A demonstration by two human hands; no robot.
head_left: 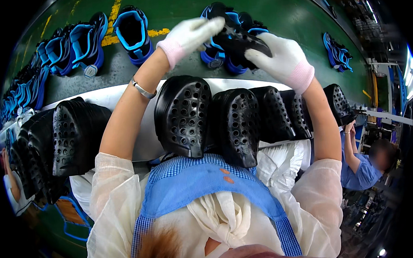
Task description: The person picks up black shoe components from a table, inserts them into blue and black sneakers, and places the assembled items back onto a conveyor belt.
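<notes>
Both my hands wear white gloves with pink cuffs. My right hand (279,58) is closed round one end of a black perforated shoe form (239,39), its thumb along the near side. At the other end of that form, my left hand (196,36) has its fingers stretched out, the tips at the form's edge; its thumb is hidden. Behind the held form are black-and-blue sneakers (213,56), partly covered by it. Close to my apron, more black perforated shoe forms (185,116) stand in a row with their holed faces toward me.
Several sneakers (132,33) stand on the green surface (175,12), lined up toward the left, with a single shoe (335,51) at the right. Other black forms (75,138) crowd the left side. A person in blue (360,164) is at the right, near a form.
</notes>
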